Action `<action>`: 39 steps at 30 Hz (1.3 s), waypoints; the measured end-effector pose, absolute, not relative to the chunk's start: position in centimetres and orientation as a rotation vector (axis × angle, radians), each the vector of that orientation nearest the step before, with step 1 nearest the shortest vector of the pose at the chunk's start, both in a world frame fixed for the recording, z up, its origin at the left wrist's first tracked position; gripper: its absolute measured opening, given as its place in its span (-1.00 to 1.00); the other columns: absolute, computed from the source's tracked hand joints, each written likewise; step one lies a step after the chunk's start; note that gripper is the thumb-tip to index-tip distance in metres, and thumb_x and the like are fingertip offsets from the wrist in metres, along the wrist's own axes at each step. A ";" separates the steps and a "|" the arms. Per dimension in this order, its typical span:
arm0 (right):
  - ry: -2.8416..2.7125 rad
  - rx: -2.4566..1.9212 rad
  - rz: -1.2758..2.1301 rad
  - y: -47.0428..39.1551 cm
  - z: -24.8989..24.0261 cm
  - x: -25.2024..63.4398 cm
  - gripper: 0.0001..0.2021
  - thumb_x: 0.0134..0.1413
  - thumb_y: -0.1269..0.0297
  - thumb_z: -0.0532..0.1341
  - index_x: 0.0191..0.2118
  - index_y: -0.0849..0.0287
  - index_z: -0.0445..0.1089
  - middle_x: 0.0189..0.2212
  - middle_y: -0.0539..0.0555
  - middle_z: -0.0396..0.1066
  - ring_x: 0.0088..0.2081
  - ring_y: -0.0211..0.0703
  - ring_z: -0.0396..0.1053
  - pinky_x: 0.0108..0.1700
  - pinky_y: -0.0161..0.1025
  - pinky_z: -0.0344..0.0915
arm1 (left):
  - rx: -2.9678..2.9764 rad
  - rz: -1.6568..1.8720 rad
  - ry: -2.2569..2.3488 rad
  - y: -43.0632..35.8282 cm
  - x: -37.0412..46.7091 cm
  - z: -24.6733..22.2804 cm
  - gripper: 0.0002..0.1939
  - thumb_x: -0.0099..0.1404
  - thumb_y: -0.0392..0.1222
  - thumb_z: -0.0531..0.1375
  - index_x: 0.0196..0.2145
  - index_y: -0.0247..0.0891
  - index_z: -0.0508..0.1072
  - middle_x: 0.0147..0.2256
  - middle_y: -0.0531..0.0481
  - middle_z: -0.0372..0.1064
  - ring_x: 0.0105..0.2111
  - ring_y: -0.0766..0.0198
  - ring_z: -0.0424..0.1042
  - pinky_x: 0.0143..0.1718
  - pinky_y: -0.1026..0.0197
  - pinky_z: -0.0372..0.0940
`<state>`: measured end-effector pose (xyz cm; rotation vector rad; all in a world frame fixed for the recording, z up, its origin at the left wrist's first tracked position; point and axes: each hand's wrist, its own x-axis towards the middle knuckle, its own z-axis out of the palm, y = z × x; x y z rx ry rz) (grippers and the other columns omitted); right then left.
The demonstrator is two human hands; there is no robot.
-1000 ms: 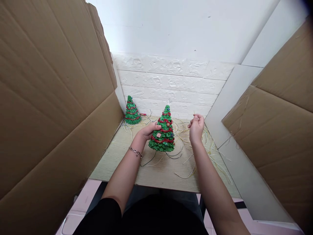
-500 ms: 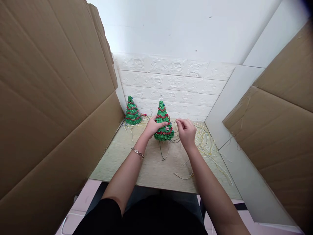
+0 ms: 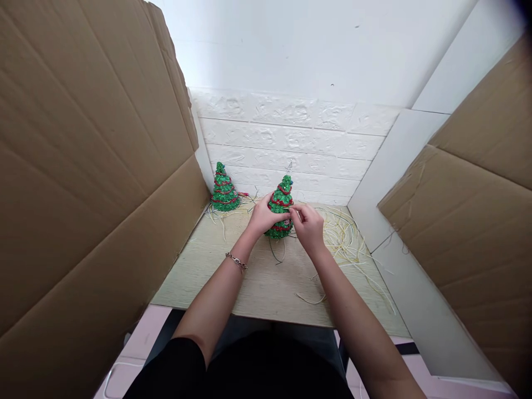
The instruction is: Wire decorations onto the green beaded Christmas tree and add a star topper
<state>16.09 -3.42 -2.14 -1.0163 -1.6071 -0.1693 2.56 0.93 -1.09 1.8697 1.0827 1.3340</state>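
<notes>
A green beaded Christmas tree (image 3: 282,199) with red garlands and a clear star on top leans slightly to the right in the middle of the table. My left hand (image 3: 263,216) grips it from the left side, thumb across the front. At the tree's right side is my right hand (image 3: 306,224), its thumb and index finger pinched against the garland; whatever is between the fingertips is too small to name. Thin dark and pale wires (image 3: 277,258) stick out below the tree's base.
A second green tree (image 3: 225,191) stands at the back left, with wires around its base. A tangle of white and yellow wires (image 3: 343,235) lies on the table (image 3: 249,288) at the right. Cardboard walls (image 3: 166,221) flank the table; a white brick-patterned wall rises behind.
The held tree has tipped to the right and turned a little. My right hand has moved left, from beside the tree to its surface.
</notes>
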 end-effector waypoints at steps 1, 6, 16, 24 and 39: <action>-1.605 -1.009 -0.178 -3.4 -2.1 16.1 -0.84 0.15 0.30 0.10 -0.36 0.18 0.39 -0.54 -0.01 0.32 -0.50 -0.26 0.22 -0.42 -0.30 0.15 | 1.876 1.336 1.080 0.9 2.6 -1.1 -0.43 -0.15 -0.11 0.37 -0.14 -0.30 0.39 -0.23 -0.07 0.44 -0.22 0.14 0.40 -0.19 0.19 0.28; -1.620 -0.997 -0.226 -3.3 -2.2 16.2 -0.89 0.11 0.36 0.13 -0.37 0.19 0.40 -0.56 -0.03 0.29 -0.51 -0.28 0.20 -0.44 -0.32 0.14 | 1.846 1.323 1.060 0.9 2.7 -1.1 -0.48 -0.13 -0.14 0.35 -0.16 -0.31 0.40 -0.24 -0.06 0.45 -0.23 0.15 0.40 -0.21 0.21 0.28; -1.674 -0.990 -0.249 -3.0 -2.5 16.2 -0.88 0.10 0.38 0.12 -0.40 0.18 0.38 -0.54 -0.01 0.30 -0.50 -0.27 0.22 -0.43 -0.31 0.16 | 1.851 1.314 1.157 0.6 2.6 -0.8 -0.46 -0.12 -0.17 0.32 -0.12 -0.29 0.40 -0.25 -0.03 0.46 -0.25 0.17 0.41 -0.23 0.22 0.27; -1.653 -1.037 -0.226 -3.2 -2.4 16.2 -0.86 0.13 0.35 0.09 -0.38 0.17 0.37 -0.53 0.00 0.31 -0.48 -0.25 0.25 -0.39 -0.30 0.18 | 1.940 1.346 1.157 0.7 2.8 -1.1 -0.41 -0.12 -0.18 0.32 -0.07 -0.32 0.38 -0.16 -0.09 0.42 -0.16 0.12 0.38 -0.14 0.18 0.26; -1.664 -1.132 -0.064 -3.6 -2.5 15.9 -0.79 0.18 0.25 -0.01 -0.20 0.15 0.34 -0.36 0.08 0.44 -0.39 -0.18 0.37 -0.33 -0.26 0.25 | 1.942 1.332 1.152 0.7 2.8 -1.1 -0.42 -0.11 -0.14 0.33 -0.07 -0.29 0.38 -0.18 -0.07 0.43 -0.19 0.14 0.38 -0.14 0.18 0.26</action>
